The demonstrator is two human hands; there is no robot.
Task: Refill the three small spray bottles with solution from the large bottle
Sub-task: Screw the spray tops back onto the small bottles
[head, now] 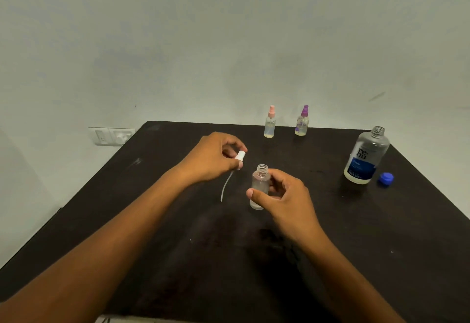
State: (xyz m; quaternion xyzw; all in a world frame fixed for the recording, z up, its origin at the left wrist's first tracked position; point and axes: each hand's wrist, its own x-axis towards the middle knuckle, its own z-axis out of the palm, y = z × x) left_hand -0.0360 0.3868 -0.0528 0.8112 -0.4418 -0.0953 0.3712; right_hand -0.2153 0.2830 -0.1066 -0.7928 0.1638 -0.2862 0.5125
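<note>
My right hand grips a small clear spray bottle with an open neck, standing on the dark table. My left hand holds its white spray head, lifted off to the left of the bottle, with the thin dip tube hanging down. At the back stand a pink-topped spray bottle and a purple-topped spray bottle, both with their heads on. The large solution bottle stands uncapped at the right. Its blue cap lies beside it.
A white wall rises behind the table. A wall socket plate sits to the left of the table's back left corner. The table's right edge runs just beyond the large bottle.
</note>
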